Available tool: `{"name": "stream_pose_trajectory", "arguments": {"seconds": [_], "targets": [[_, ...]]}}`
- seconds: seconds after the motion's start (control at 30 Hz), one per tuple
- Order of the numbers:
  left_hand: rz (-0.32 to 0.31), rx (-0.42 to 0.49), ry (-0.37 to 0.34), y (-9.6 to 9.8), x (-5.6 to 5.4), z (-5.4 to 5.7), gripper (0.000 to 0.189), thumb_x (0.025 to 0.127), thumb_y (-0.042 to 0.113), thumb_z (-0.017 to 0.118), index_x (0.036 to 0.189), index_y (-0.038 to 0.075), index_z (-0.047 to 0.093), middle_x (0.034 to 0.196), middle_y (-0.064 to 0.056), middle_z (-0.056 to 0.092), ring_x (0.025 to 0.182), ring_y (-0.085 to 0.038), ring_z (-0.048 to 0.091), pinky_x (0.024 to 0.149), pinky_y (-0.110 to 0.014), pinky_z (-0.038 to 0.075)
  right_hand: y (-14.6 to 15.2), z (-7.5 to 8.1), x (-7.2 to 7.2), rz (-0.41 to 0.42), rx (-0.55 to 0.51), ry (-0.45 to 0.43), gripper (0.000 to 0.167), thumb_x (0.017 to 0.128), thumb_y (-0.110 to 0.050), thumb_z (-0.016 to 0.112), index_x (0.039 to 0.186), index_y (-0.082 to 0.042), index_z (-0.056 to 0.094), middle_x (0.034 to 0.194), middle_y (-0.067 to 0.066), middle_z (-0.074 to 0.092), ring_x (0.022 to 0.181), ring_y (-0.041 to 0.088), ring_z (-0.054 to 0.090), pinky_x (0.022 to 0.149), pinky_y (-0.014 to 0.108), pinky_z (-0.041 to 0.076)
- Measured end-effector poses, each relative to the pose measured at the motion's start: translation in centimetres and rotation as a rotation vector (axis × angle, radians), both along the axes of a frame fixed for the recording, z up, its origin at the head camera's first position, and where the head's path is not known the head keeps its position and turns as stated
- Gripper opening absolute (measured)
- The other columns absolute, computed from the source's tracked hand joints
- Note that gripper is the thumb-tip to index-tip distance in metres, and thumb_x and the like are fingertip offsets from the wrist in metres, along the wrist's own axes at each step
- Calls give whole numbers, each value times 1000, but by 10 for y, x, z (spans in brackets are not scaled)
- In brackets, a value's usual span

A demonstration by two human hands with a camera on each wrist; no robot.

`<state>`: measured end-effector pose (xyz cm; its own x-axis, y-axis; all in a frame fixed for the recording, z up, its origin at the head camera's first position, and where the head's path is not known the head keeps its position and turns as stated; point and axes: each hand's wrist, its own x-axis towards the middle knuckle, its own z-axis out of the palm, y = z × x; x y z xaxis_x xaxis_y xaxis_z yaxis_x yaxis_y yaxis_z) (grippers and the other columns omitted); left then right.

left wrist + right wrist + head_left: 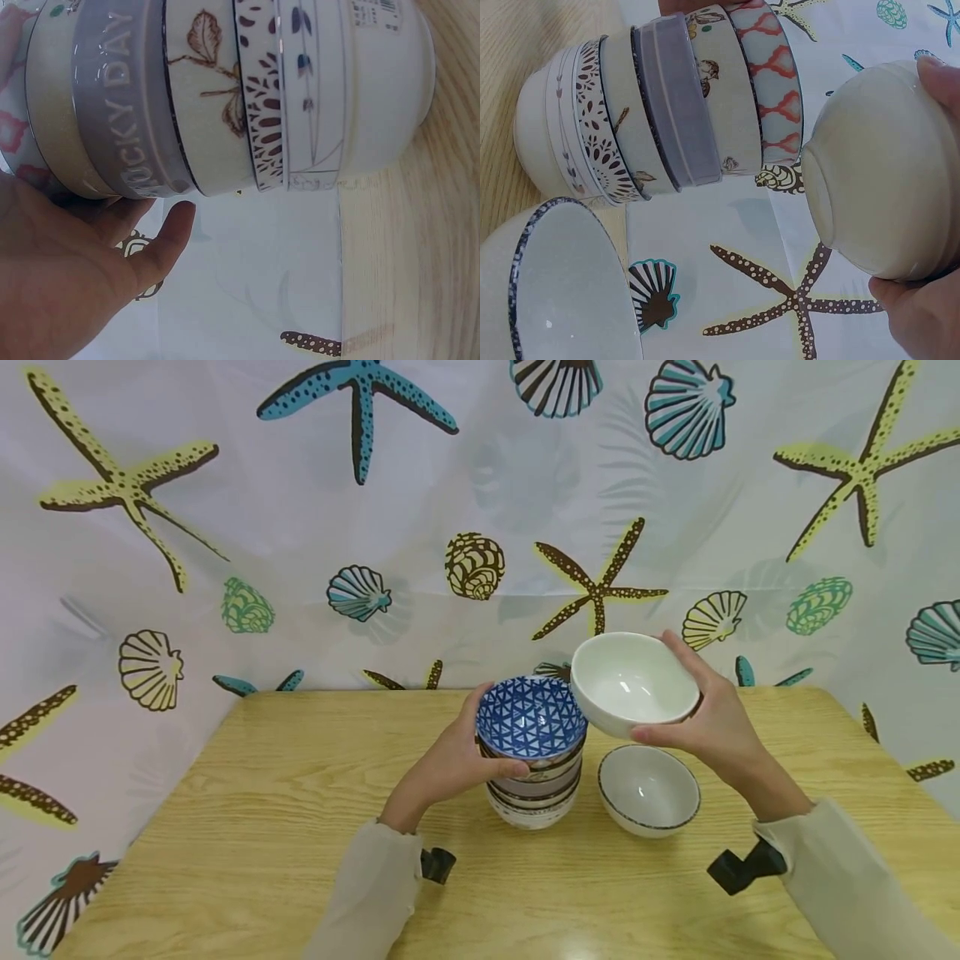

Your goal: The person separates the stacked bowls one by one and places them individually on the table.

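A stack of several bowls [210, 97] stands on the wooden table, mixed in outside pattern, with a lavender one lettered in relief partway up. On top sits a bowl with a blue-and-white triangle pattern inside [532, 718]; its outside, in the right wrist view, carries red marks [780, 97]. My left hand [450, 760] grips this top bowl, thumb at the near side, fingers round the left. To the right, my right hand [716, 727] holds a plain white bowl [633, 681] by its rim and side, raised and tilted, close beside the stack's top.
A white bowl with a dark speckled rim [648, 789] stands upright on the table [300, 793], right of the stack and below the raised bowl. Behind the table hangs a cloth [420, 527] printed with starfish and shells.
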<state>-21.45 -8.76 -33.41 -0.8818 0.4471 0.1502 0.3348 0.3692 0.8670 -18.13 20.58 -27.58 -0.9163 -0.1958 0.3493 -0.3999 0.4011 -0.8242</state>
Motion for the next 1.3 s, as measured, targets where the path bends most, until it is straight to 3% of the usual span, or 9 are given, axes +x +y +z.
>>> {"name": "stream_pose_trajectory", "arguments": {"seconds": [0.2, 0.43, 0.8, 1.07, 1.3], "targets": [[-12, 14, -1, 0, 0, 0, 110, 74, 28, 83, 152, 16, 7, 151, -19, 27, 133, -38, 40, 105, -50, 40, 4, -4, 0, -13, 2, 7, 106, 72, -4, 81, 154, -12, 13, 156, 14, 24, 125, 38, 44, 84, 6, 43], [-9, 16, -8, -1, -1, 0, 111, 73, 31, 84, 152, 17, 7, 152, -18, 26, 133, -39, 40, 104, -51, 40, 10, -9, 2, -45, 15, 14, 106, 71, -3, 82, 154, -13, 16, 153, 16, 29, 119, 35, 47, 81, 7, 45], [14, -26, -14, 0, 0, -1, 115, 72, 35, 83, 153, 16, 3, 153, -19, 25, 135, -40, 37, 105, -53, 37, 32, -19, 7, -117, 54, 28, 106, 71, -3, 82, 154, -14, 16, 152, 17, 30, 106, 1, 46, 78, 5, 44], [17, -17, -16, -1, 1, 0, 114, 73, 32, 83, 153, 16, 4, 153, -19, 25, 135, -39, 37, 105, -52, 38, 47, -30, 8, -130, 53, -8, 107, 74, -2, 80, 154, -15, 11, 156, 18, 22, 107, -1, 43, 77, 5, 46], [15, -10, -16, -1, 0, -1, 113, 73, 33, 83, 153, 17, 4, 153, -18, 25, 135, -39, 37, 105, -51, 39, 56, -41, 10, -154, 51, 13, 108, 72, -1, 80, 154, -15, 12, 153, 20, 27, 107, -4, 43, 78, 4, 45]]}}
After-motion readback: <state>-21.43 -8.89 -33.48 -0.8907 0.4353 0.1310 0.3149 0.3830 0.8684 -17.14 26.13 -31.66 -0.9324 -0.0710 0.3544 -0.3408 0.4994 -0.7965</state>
